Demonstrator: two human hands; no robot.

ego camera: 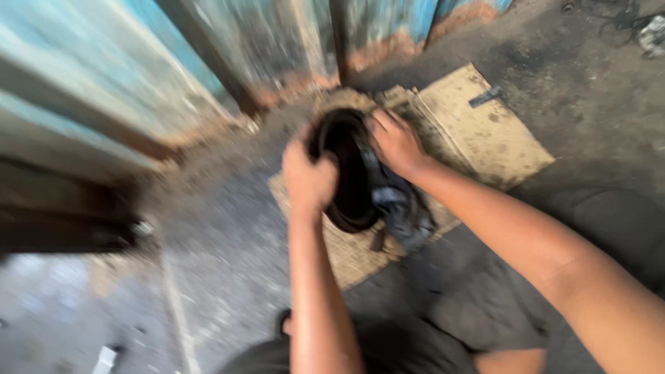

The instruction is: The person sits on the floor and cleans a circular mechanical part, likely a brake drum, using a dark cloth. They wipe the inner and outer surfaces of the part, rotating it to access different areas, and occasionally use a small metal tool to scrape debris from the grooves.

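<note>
- Nearest, bare forearms reach out over dark-clothed knees; the frame is motion-blurred
- Left hand (308,176) is curled tight over the near rim of a black, round, rubbery ring-shaped part (350,173); right hand (396,142) is closed on its far rim, holding it upright above the ground
- A dark crumpled cloth (405,208) hangs beneath; its fabric is unclear
- Below lies flattened tan cardboard (485,131) on a gritty grey floor (208,263)
- Farthest, a weathered blue wall (104,69), cut off by the frame

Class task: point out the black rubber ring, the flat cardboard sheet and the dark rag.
Black rubber ring (344,208), head view: lower rim.
Flat tan cardboard sheet (485,135), head view: bare upper surface.
Dark grey rag (405,208), head view: crumpled middle.
</note>
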